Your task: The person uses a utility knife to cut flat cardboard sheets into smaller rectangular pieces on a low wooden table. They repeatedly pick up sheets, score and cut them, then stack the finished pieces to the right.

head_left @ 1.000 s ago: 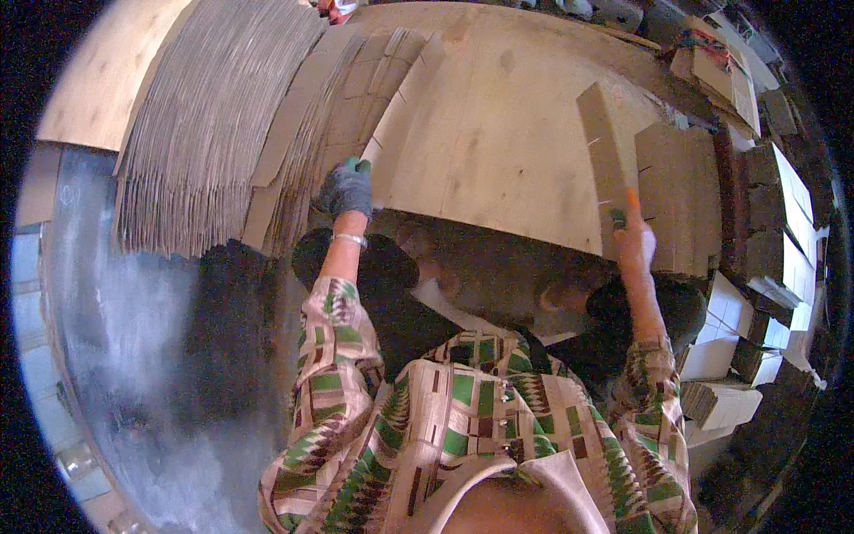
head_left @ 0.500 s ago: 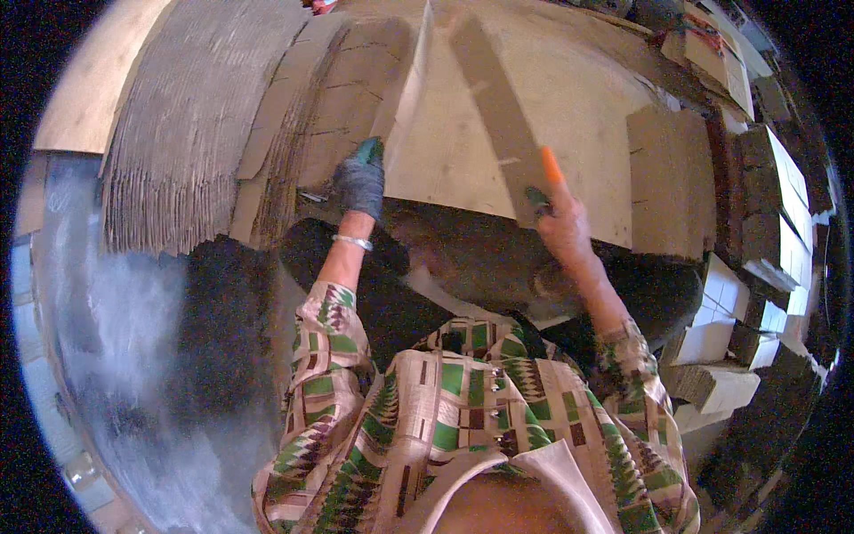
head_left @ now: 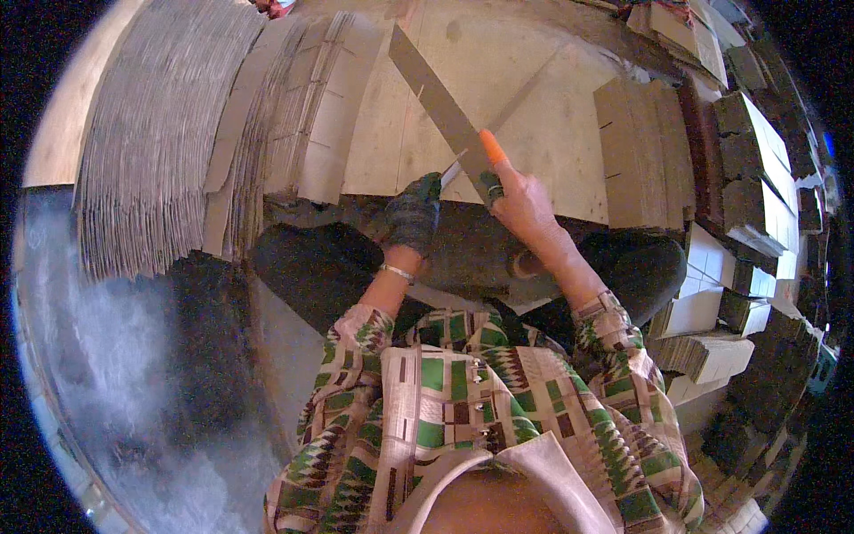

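Note:
My right hand (head_left: 527, 206), with an orange cover on one fingertip and a dark green one on another, is closed on the lower end of a long brown cardboard strip (head_left: 431, 87). The strip slants up to the left and has slits along it. My left hand (head_left: 413, 215), in a dark glove, is closed just left of it. From its fingers juts a thin pale strip (head_left: 453, 171), seen nearly edge-on, its tip close to the cardboard strip; I cannot tell whether they touch. Both hands are over the near edge of a wooden board (head_left: 382, 147).
Upright rows of cardboard strips (head_left: 307, 116) and a large ridged cardboard stack (head_left: 160, 142) stand on the left. At the right is another cardboard stack (head_left: 642, 151), with bundled pale cardboard pieces (head_left: 707, 356) beyond. My crossed legs (head_left: 307, 267) lie below the board.
My left hand has moved right, away from the row of strips, with the thin strip now beside the other. My right hand has shifted left and slightly up, carrying the cardboard strip.

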The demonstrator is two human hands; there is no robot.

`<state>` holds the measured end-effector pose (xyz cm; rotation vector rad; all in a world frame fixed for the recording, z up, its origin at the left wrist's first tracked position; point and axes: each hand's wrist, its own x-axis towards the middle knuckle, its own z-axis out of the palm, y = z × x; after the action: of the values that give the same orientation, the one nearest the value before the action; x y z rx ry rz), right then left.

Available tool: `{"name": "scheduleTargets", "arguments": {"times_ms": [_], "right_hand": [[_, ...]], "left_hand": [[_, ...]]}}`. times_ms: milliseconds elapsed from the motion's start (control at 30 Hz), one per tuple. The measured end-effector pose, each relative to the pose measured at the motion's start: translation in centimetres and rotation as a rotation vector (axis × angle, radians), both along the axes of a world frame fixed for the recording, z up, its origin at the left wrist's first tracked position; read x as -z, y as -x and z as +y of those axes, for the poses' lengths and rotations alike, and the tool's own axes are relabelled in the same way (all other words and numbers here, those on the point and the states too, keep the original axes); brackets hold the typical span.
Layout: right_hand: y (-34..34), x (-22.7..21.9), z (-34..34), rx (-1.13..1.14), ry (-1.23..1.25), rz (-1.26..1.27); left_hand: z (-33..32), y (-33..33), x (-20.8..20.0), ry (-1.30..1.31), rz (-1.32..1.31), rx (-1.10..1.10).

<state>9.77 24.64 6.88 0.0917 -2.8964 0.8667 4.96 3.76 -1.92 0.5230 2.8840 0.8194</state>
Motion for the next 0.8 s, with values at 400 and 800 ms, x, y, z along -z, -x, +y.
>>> {"name": "scheduleTargets", "arguments": {"times_ms": [400, 800], "right_hand": [[0.3, 2.9, -0.6, -0.047, -0.198, -0.276], [7.9, 4.9, -2.8, -0.008, -0.217, -0.255]], "left_hand": [[-1.7, 1.5, -0.1, -0.102, 0.21, 0.003], [-17.5, 11.3, -1.4, 0.573, 0.471, -0.391]]}}
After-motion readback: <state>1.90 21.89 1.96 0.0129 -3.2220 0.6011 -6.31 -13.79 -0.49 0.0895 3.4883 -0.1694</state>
